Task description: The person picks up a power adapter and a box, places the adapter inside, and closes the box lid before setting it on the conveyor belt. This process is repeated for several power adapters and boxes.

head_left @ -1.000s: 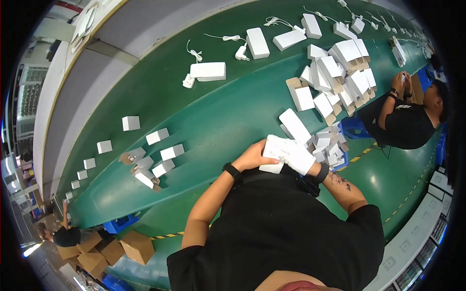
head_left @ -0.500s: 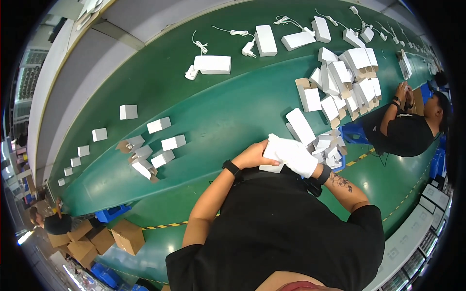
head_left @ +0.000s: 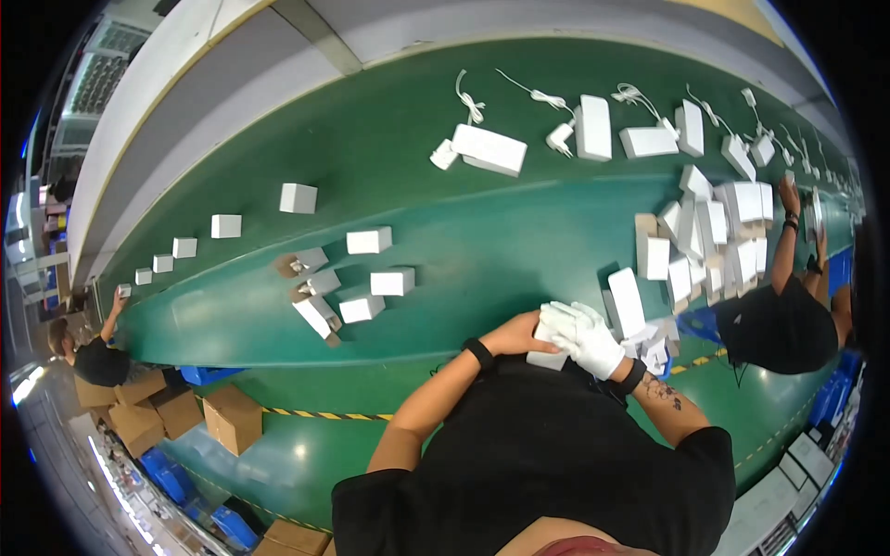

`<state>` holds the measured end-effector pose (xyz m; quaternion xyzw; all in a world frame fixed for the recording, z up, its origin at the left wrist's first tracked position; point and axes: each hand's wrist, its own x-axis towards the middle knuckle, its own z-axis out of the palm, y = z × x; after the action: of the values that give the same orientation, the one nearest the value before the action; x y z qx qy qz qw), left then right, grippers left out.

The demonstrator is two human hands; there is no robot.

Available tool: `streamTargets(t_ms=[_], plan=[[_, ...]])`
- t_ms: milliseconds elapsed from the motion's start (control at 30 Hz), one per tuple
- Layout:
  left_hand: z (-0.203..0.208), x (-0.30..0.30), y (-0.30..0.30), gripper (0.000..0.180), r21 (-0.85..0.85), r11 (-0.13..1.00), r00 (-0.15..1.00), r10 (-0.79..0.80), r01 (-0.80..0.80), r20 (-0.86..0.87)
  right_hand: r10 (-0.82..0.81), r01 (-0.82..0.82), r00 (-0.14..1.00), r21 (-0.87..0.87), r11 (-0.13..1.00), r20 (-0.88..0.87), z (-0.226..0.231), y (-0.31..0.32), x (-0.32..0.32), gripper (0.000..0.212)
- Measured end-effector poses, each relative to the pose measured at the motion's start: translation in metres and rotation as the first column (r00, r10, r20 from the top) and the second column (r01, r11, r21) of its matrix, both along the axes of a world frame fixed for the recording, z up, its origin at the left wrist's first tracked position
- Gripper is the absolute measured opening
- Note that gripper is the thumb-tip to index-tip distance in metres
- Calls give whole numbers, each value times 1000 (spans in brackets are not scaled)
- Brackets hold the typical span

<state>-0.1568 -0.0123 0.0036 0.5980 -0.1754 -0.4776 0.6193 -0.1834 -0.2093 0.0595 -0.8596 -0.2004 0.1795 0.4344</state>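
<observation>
White box point(head_left: 547, 360) at lower centre of frame, held at the near edge of the bench; lid state hidden by the hands. Left hand point(head_left: 517, 335), bare, pinches the box's left side, thumb in front. Right hand point(head_left: 582, 335), white-gloved, lies over the box's top and right side; whether its fingers grip cannot be told. Just right of the glove, an upright white carton point(head_left: 626, 301); below it, a blue bin point(head_left: 664, 368) filled with small white boxes. Right of centre, a heap of white cartons point(head_left: 732, 208), several open and showing brown inner card; contents not discernible. Left of centre, three closed white boxes, the nearest to the hands being one point(head_left: 392, 281) lying flat, beside three with brown flaps out, their insides too small to read. Surface: green bench point(head_left: 473, 250), with a darker green strip point(head_left: 399, 139) beyond carrying spaced white boxes and, toward upper right, white plug adapters point(head_left: 560, 137) with coiled leads. Room: green floor with yellow-black tape point(head_left: 324, 413), brown cardboard cartons point(head_left: 232, 419) lower left, one co-worker at each side of frame.
</observation>
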Motion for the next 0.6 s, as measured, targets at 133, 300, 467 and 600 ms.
streamTargets(t_ms=[133, 300, 467, 600], plan=[[-22, 50, 41, 61, 69, 886, 884, 446, -458, 143, 166, -143, 967, -127, 982, 195, 11, 29, 84, 47], [-42, 175, 93, 46, -188, -31, -126, 845, -982, 520, 63, 174, 781, -314, 933, 621, -17, 122, 255, 46], [-62, 250, 114, 55, -130, -369, -391, 878, -920, 276, 493, 90, 659, -710, 698, 568, -127, 182, 339, 35], [-52, 233, 108, 73, -37, -466, -452, 831, -884, 324, 529, -2, 773, -833, 554, 350, -120, 208, 363, 30]])
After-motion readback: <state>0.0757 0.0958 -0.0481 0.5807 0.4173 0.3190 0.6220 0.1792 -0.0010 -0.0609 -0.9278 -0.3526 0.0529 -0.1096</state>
